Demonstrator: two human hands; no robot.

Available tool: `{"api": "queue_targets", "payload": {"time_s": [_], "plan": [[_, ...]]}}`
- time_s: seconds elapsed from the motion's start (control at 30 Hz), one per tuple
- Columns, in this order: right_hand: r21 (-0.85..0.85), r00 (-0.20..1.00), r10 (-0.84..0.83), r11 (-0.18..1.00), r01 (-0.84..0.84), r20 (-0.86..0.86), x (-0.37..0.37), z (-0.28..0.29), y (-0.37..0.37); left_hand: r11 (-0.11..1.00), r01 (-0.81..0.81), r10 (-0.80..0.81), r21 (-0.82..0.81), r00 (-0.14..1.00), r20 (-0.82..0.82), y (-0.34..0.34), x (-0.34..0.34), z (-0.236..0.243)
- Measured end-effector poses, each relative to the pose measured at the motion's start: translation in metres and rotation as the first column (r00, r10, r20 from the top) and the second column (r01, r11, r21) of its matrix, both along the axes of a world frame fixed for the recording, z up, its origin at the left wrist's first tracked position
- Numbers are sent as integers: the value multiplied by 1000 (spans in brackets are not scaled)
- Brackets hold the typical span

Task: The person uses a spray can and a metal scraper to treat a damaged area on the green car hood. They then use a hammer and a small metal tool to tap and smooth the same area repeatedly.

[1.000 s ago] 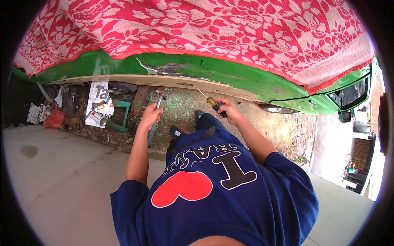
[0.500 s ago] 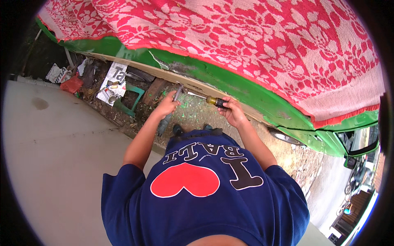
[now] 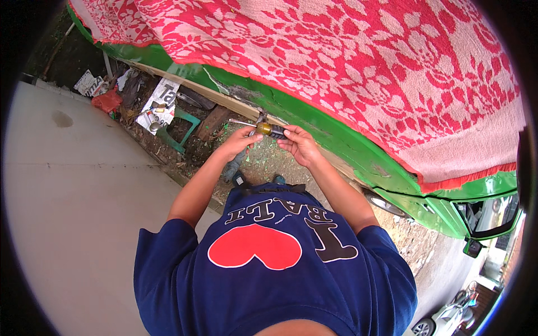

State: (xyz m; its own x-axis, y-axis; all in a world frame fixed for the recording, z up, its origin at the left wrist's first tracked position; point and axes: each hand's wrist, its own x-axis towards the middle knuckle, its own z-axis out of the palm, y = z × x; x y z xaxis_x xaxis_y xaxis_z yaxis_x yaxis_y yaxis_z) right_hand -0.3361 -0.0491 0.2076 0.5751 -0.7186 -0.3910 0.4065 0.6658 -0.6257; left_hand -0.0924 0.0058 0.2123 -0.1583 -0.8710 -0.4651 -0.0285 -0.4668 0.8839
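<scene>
My left hand (image 3: 242,140) is closed on a hammer (image 3: 260,116), mostly hidden behind the screwdriver and fingers. My right hand (image 3: 298,144) grips the black end of a screwdriver (image 3: 270,129) with a yellow-and-black handle, its metal shaft pointing left across the hammer. The two hands are close together, with left fingertips at the yellow part of the handle. Just beyond them are a green car's side (image 3: 302,123) with damaged paint and a cream board (image 3: 213,95) along its lower edge.
A red floral cloth (image 3: 347,61) drapes the car. At left lie a printed sheet with small items (image 3: 165,92), a green plastic frame (image 3: 182,131), rags, a red bag (image 3: 105,102) and debris beside a concrete floor (image 3: 84,213). A white vehicle (image 3: 448,313) stands at lower right.
My hands have moved up and toward each other, bringing screwdriver and hammer together. The screwdriver has swung to point leftward. The view has turned, showing more of the white vehicle at lower right.
</scene>
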Motion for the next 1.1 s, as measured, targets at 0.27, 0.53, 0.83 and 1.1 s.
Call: {"api": "queue_targets", "payload": {"time_s": [0.27, 0.53, 0.83, 1.1], "plan": [[-89, 972, 95, 989, -117, -215, -3, -6, -10, 992, 67, -60, -110, 996, 63, 9, -1, 34], [-106, 958, 141, 979, -172, -250, 11, -5, 3, 995, -46, 36, -84, 992, -118, 21, -8, 25], [-116, 967, 157, 976, -182, -200, 19, 13, -2, 965, -235, 210, -113, 958, -192, 12, -6, 17], [-107, 933, 179, 969, -221, -312, 10, 11, -7, 954, -301, 295, -8, 940, -168, 6, 10, 10]]}}
